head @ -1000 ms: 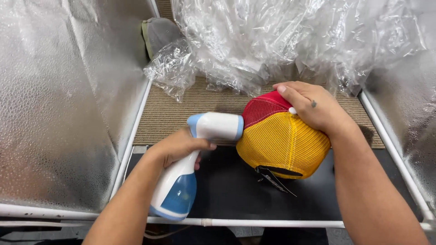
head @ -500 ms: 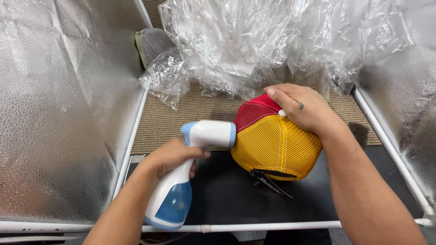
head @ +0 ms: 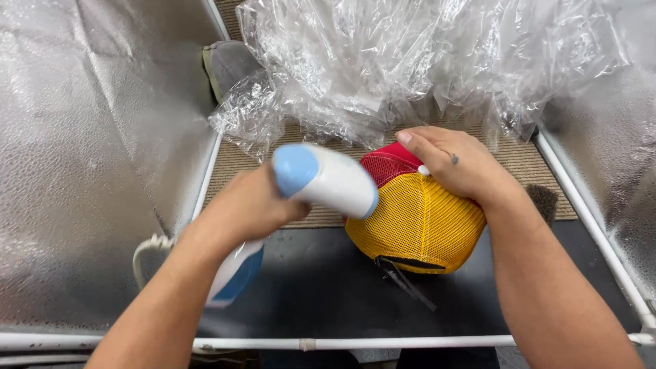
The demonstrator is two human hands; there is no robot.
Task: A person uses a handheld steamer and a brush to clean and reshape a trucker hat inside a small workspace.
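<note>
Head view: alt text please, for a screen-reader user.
The left hand grips a white-and-blue handheld steamer, its head against a yellow-and-red mesh cap steadied by the right hand. Crumpled clear plastic lies behind, between silver foil walls.

Bare forearms, no sleeves — small dark mark on right hand (head: 459, 167).

There is one mesh cap (head: 417, 225), yellow and red. Beside the cap is one white-blue handheld steamer (head: 321, 181). Behind the cap lies one heap of clear plastic wrap (head: 410, 61).
</note>
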